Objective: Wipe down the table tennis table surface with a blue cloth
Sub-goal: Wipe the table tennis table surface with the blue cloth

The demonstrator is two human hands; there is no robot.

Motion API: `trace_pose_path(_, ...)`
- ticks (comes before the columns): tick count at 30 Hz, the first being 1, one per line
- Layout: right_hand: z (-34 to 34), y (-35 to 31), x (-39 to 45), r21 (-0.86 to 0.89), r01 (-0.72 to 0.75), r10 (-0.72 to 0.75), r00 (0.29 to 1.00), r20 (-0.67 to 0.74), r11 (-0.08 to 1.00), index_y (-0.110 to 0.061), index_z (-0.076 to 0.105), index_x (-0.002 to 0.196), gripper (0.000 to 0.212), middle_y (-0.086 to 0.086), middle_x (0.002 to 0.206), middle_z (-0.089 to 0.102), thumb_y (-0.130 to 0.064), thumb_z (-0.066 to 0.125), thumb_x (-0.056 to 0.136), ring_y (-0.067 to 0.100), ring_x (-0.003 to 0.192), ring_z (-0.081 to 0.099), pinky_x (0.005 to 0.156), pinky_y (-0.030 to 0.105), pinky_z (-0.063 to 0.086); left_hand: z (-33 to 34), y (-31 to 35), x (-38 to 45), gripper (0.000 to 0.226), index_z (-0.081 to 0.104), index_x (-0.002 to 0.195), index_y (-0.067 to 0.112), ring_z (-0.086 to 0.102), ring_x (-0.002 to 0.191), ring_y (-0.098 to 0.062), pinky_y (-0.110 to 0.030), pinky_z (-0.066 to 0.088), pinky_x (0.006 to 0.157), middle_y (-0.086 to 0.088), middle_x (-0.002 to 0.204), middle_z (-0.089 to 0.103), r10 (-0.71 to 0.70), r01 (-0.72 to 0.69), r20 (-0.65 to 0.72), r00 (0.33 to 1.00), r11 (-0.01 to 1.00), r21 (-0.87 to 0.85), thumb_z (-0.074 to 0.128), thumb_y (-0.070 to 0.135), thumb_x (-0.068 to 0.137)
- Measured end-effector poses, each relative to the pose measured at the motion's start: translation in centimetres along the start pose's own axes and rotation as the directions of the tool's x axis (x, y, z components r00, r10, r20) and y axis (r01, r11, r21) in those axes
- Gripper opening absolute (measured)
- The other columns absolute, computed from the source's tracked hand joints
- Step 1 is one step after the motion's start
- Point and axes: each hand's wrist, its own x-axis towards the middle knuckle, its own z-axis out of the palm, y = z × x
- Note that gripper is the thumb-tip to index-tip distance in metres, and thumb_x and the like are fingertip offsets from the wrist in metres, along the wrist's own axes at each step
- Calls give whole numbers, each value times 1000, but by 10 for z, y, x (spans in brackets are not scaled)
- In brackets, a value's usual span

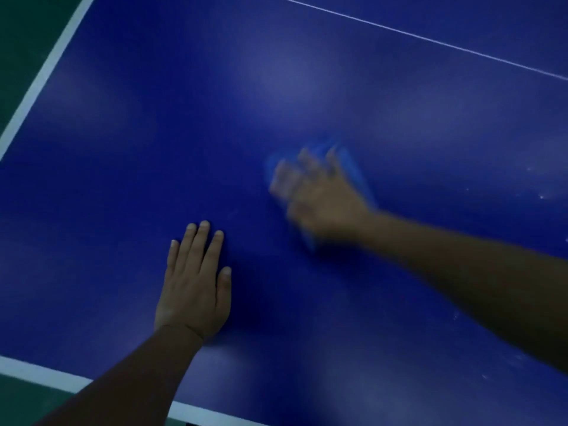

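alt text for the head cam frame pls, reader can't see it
A person's right hand, motion-blurred, holds a blue cloth on a dark blue table tennis table, while the left hand rests flat on the surface with straight fingers. White edge lines border the table at left and bottom, and small white specks dot the surface at right.

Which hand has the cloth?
The right hand, motion-blurred over the blue cloth. The left hand lies flat on the table, holding nothing.

Both forearms are showing bare, without sleeves. Left hand [193, 290] at 6 o'clock and right hand [319, 195] at 3 o'clock are wearing nothing visible.
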Motion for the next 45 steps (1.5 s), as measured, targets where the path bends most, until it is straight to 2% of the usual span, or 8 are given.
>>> trace_pose_path(5, 13, -14, -96, 17, 599, -599, 800, 22, 801, -34, 43, 151, 50, -3, 161, 34, -48, 37, 103, 35, 153, 17, 117, 67, 9, 1, 0, 1, 60, 34, 153, 6, 9, 155, -27, -46, 3, 125, -12, 165, 22, 0, 0, 13, 1000, 1000, 0, 24, 38, 103)
trace_pose_path(12, -19, 68, 61, 132, -412, 418, 908, -28, 902, -38, 17, 158, 56, -10, 168, 7, -49, 23, 103, 29, 155, 1, 118, 66, 0, 0, 3, -3, 62, 33, 153, 8, 9, 155, -24, -48, 1, 124, -9, 165, 23, -56, 56, -13, 998, 998, 3, 23, 40, 102)
trace_pose_path(16, -7, -46, 72, -71, 178, -184, 978, -96, 982, -33, 36, 154, 55, -2, 162, 30, -46, 27, 101, 40, 150, 23, 112, 74, 15, -5, -7, -27, 62, 37, 152, 6, 15, 154, -25, -54, 7, 124, -11, 162, 29, -200, 194, -72, 977, 978, -81, 27, 38, 101)
trace_pose_path(21, 2, -75, -23, -21, 847, -844, 531, 76, 531, -31, 44, 151, 50, -4, 161, 33, -47, 41, 103, 33, 153, 17, 117, 68, 6, -11, -38, -105, 63, 41, 150, 4, 18, 153, -30, -57, 10, 122, -14, 161, 31, -276, 275, -76, 958, 961, -24, 30, 39, 98)
trace_pose_path(31, -15, -82, 103, -1, 80, -79, 994, -81, 997, -32, 29, 157, 60, -2, 165, 22, -49, 21, 99, 38, 152, 15, 113, 73, 11, -8, -42, -121, 61, 42, 149, 6, 18, 153, -30, -57, 9, 123, -14, 161, 31, -269, 268, -80, 960, 963, -22, 30, 37, 99)
trace_pose_path(37, 9, -98, -81, 40, 864, -862, 495, 105, 501, -34, 44, 150, 49, -6, 162, 31, -47, 43, 103, 32, 154, 12, 117, 69, 3, -9, -42, -120, 61, 43, 149, 6, 20, 151, -32, -56, 9, 122, -15, 160, 32, -257, 258, -84, 963, 966, -2, 30, 37, 98)
trace_pose_path(42, 3, -19, -20, 20, 81, -80, 996, -49, 997, -38, 28, 154, 56, -4, 163, 29, -50, 34, 100, 34, 152, 19, 113, 72, 15, -9, -42, -121, 62, 41, 150, 6, 18, 152, -32, -56, 7, 123, -16, 161, 30, -253, 255, -69, 965, 967, 12, 28, 39, 99)
trace_pose_path(45, -11, -48, 12, 197, -483, 494, 870, -8, 853, -40, 19, 158, 56, -13, 167, 9, -51, 26, 103, 26, 155, 0, 119, 65, -1, -9, -43, -121, 62, 40, 151, 7, 15, 153, -31, -55, 5, 123, -15, 162, 28, -254, 256, -52, 966, 967, 18, 27, 40, 99)
